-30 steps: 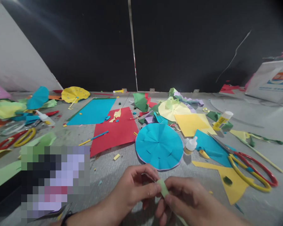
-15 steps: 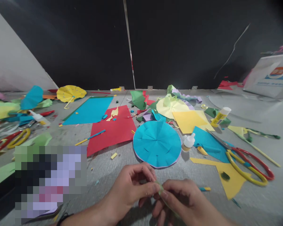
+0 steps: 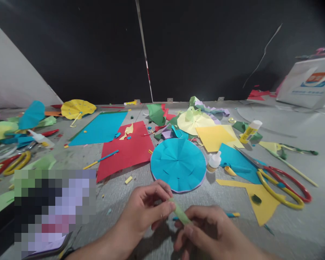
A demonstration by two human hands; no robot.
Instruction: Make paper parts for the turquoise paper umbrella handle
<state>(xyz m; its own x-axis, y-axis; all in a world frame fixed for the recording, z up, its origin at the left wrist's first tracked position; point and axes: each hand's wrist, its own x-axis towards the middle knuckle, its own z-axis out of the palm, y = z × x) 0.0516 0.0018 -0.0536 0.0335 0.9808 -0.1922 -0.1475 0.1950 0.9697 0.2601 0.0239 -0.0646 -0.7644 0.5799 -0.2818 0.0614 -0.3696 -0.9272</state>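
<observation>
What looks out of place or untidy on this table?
Nothing looks damaged, but the table is untidy: paper scraps lie scattered, the right-side scissors rest with blades across the blue paper, and a glue stick lies tipped beside the yellow sheet. The left hand and right hand pinch a green paper strip.

One view only, worn on the head, looking forward and down across the grey desk (image 3: 287,231). The left hand (image 3: 147,209) and right hand (image 3: 206,231) sit very close at 6 o'clock. The blue paper circle (image 3: 178,164) lies mid-frame, with the dark wall (image 3: 206,47) far off at 12 o'clock.
</observation>
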